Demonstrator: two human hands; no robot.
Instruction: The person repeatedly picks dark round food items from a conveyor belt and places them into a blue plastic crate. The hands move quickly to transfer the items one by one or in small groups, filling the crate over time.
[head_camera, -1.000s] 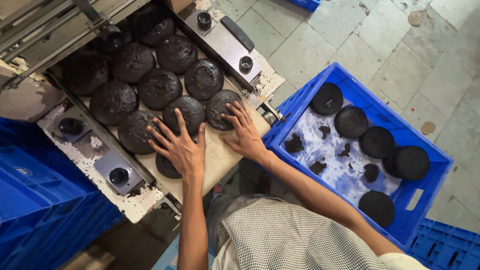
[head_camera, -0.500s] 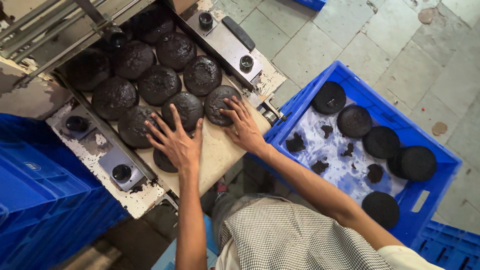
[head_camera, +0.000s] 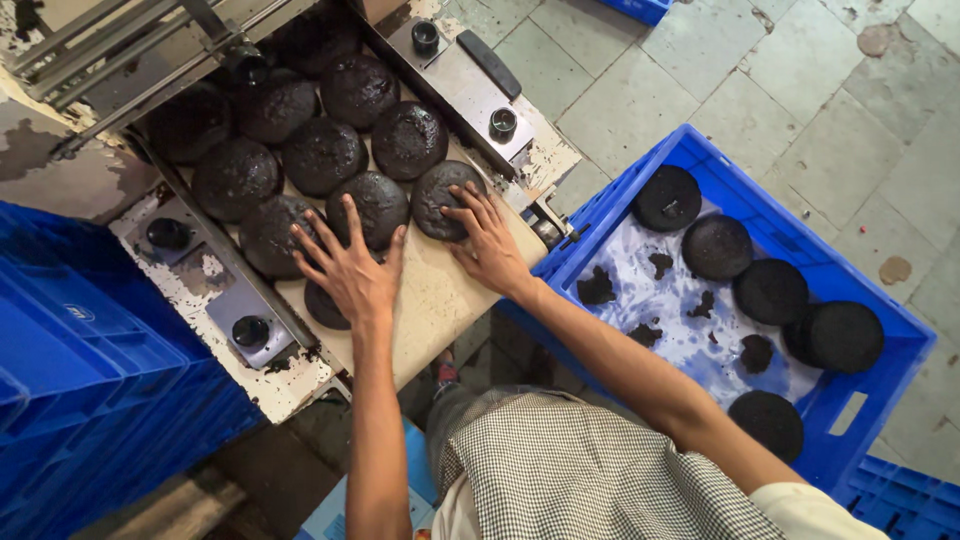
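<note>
Conveyor belt (head_camera: 440, 300) with its load of dark round cakes, and, to the right on the floor, a blue crate (head_camera: 880, 400) holding more cakes and broken bits. We laid our left hand (head_camera: 350, 270), fingers spread and flat, on two cakes (head_camera: 375, 205) at the belt's near end. Our right hand (head_camera: 490, 245), fingers loosely open, rested on the nearest right cake (head_camera: 440, 195). We judged the cakes light, soft and crumbly, best lifted from beneath at the rim.
</note>
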